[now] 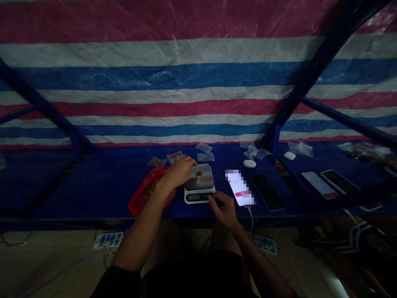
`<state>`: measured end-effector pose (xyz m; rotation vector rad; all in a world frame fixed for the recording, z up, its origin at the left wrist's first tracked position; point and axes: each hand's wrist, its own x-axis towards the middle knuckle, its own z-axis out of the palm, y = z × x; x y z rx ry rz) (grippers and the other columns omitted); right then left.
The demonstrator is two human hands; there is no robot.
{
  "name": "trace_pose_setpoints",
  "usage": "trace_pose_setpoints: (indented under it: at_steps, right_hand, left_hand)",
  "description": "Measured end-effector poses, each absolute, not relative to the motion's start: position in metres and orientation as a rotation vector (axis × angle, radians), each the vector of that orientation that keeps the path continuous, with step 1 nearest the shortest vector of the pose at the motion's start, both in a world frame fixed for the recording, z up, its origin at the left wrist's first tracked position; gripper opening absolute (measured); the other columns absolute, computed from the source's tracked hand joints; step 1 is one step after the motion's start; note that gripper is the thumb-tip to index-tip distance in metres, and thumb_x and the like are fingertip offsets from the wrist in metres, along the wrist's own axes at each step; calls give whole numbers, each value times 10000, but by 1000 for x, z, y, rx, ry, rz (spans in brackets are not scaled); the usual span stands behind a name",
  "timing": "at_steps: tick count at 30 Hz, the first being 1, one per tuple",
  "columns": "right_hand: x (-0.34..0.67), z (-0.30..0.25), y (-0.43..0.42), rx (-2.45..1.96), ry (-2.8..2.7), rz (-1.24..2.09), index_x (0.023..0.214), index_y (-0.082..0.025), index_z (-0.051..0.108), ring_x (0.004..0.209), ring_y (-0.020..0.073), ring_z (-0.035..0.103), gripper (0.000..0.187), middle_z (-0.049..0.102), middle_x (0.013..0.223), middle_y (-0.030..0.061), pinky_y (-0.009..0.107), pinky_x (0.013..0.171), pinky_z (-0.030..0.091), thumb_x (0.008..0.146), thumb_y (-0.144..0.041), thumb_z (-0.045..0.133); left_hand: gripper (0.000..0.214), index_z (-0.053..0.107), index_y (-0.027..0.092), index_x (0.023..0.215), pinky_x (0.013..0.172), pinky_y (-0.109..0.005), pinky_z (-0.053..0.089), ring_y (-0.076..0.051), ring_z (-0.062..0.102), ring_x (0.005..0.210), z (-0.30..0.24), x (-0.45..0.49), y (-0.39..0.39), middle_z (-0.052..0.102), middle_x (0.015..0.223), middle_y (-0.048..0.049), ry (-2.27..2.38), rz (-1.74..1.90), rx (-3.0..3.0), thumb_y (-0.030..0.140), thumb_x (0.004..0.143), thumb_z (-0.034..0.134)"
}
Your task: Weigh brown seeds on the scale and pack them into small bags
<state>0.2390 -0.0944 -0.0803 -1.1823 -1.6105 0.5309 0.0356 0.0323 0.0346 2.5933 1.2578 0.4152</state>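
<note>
A small white digital scale [187, 196] with a metal plate stands on the blue table. On its plate sits a tiny pale cup [198, 175] with brown bits heaped in it. My left hand [180, 171] reaches over the scale's far left edge, fingers stretched out and nothing seen in them. At the scale's near right corner, beside the display, my right hand [226, 210] is curled, its thumb and finger closed on that corner. Left of the scale lies a red bag or tray [136, 203] with brown bits inside, partly covered by my left forearm.
Behind the scale lie filled clear packets [156, 161] and empty plastic bags [205, 157]. A lit phone [237, 186] on a cable, a dark phone [268, 192] and a white rounded case [249, 164] are to the right. Blue metal posts [274, 138] frame the table before a striped sheet [173, 107].
</note>
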Motion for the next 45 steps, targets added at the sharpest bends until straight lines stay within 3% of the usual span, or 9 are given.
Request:
trace_pose_setpoints:
  at_steps: [4,9,13,18,25,32,36,41,45]
  right_hand:
    - [240,-81,-94,-1172,-1609,524,702,-199,619,574,137,531,323,590,630,-6,277,559,393,991,-341,599]
    - [240,-82,-94,-1146,-1619,523,719,-201,629,571,137,526,294,604,642,-3,280,560,395,990,-313,599]
    - [241,-81,-95,-1140,-1630,524,728,-199,634,589,143,557,280,619,657,2,282,577,411,987,-302,603]
    - [241,-81,-96,-1144,-1631,522,731,-198,632,607,151,582,283,628,662,5,283,589,425,989,-309,597]
    - [240,-80,-96,-1157,-1635,501,713,-200,632,565,143,543,311,607,632,0,281,557,408,989,-340,595]
    - [240,-79,-96,-1160,-1622,526,720,-199,637,583,149,562,307,620,643,5,281,563,415,990,-338,593]
    - [241,-79,-96,-1147,-1629,518,717,-198,630,586,143,559,302,611,645,-1,279,571,412,989,-324,596]
    - [240,-79,-95,-1148,-1628,512,707,-200,621,570,138,529,301,599,635,-6,280,559,390,986,-310,600]
    - [240,-79,-96,-1145,-1624,510,722,-197,634,576,138,535,287,602,640,-3,279,562,391,987,-303,601]
  left_hand:
    - [396,739,182,1060,926,-302,502,-221,704,1042,41,-20,26,766,1117,-106,1491,284,2416,12,865,439]
    - [295,777,204,952,777,-300,510,-252,747,877,23,-86,7,797,995,-128,1773,-137,2141,96,856,520]
    - [284,765,235,1091,900,-304,507,-258,713,1076,9,-101,-6,760,1196,-120,1792,-107,2164,171,852,624]
    - [397,730,214,1208,959,-313,503,-258,690,1127,3,-99,-8,729,1263,-126,1728,-127,2172,184,814,704]
    - [202,758,218,1039,873,-278,493,-218,711,1017,-1,-95,-4,774,1111,-91,1677,-48,2232,182,871,652]
    - [184,777,235,979,745,-245,479,-198,748,901,-2,-109,1,807,1028,-75,1703,-36,2167,212,896,614]
    - [202,789,228,977,760,-238,491,-202,753,904,-2,-109,3,811,1031,-80,1680,-34,2163,213,883,612]
    - [310,775,251,1136,902,-268,507,-231,737,1064,-1,-100,1,778,1208,-93,1632,16,2200,203,847,675]
    - [230,791,256,1040,834,-262,506,-215,748,971,1,-96,0,799,1117,-78,1642,0,2207,199,867,651]
